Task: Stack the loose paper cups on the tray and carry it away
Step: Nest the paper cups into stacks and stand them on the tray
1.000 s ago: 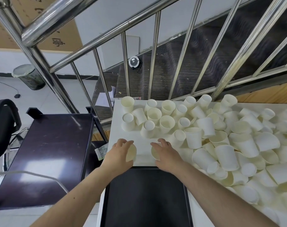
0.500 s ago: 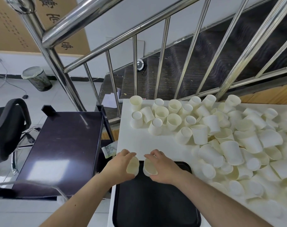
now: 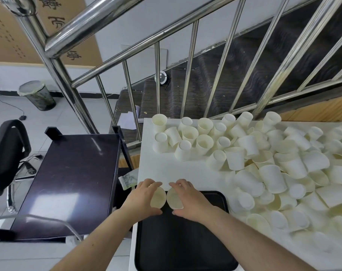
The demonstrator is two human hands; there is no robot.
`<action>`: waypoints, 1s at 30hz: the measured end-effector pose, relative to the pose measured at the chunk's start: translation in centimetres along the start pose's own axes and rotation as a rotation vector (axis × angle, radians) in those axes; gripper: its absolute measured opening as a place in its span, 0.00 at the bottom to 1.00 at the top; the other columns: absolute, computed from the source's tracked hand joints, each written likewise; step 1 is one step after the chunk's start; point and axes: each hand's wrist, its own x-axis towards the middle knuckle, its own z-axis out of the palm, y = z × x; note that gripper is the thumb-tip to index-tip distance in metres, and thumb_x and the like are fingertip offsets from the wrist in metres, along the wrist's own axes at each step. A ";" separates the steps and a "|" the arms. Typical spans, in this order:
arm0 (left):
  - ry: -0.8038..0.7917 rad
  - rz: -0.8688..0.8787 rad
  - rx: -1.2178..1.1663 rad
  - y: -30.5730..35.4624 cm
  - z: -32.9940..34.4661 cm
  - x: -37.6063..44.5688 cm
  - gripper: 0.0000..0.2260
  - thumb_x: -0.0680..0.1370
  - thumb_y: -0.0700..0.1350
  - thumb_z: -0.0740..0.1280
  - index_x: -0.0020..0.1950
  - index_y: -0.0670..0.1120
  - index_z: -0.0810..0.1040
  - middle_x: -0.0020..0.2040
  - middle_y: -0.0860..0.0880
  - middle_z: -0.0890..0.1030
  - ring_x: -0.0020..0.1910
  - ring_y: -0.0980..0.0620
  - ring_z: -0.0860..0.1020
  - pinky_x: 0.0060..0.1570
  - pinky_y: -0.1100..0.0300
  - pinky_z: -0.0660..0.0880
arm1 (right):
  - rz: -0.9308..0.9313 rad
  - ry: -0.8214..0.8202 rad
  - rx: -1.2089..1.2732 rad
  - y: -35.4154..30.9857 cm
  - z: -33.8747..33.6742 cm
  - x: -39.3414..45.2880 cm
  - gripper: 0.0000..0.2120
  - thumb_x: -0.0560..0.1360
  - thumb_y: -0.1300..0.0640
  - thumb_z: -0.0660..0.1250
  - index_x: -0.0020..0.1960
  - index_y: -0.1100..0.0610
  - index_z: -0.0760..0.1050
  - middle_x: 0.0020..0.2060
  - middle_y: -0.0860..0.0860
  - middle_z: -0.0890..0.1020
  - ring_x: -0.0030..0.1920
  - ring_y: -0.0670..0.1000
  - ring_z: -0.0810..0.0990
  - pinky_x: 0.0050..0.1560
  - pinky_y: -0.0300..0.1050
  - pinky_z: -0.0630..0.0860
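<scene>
Paper cups (image 3: pixel 244 159) lie in a loose heap across the white table (image 3: pixel 156 171), some upright, some on their sides, thickest toward the right. In the head view, each hand holds one cup at the far edge of the black tray (image 3: pixel 182 241), which sits on the near part of the table. The left hand (image 3: pixel 141 196) curls its fingers and thumb round the left cup (image 3: pixel 158 197); the right hand (image 3: pixel 189 196) grips the right cup (image 3: pixel 174 199) the same way. The two cups' open mouths face the camera and their rims touch or nearly touch. Left of the table stands a dark cart (image 3: pixel 68 178), beside a black chair (image 3: pixel 6 153). Behind the table a steel stair railing (image 3: pixel 127 22) rises, and a bin (image 3: pixel 37 94) stands on the floor beyond.
</scene>
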 end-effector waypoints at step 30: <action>0.166 -0.126 -0.188 1.4 -1.6 6.8 0.26 0.76 0.52 0.67 0.72 0.53 0.63 0.68 0.53 0.67 0.65 0.54 0.68 0.63 0.59 0.69 | 0.269 0.254 -0.016 7.1 -7.0 12.1 0.08 0.79 0.56 0.63 0.56 0.57 0.72 0.60 0.51 0.70 0.55 0.54 0.72 0.48 0.48 0.75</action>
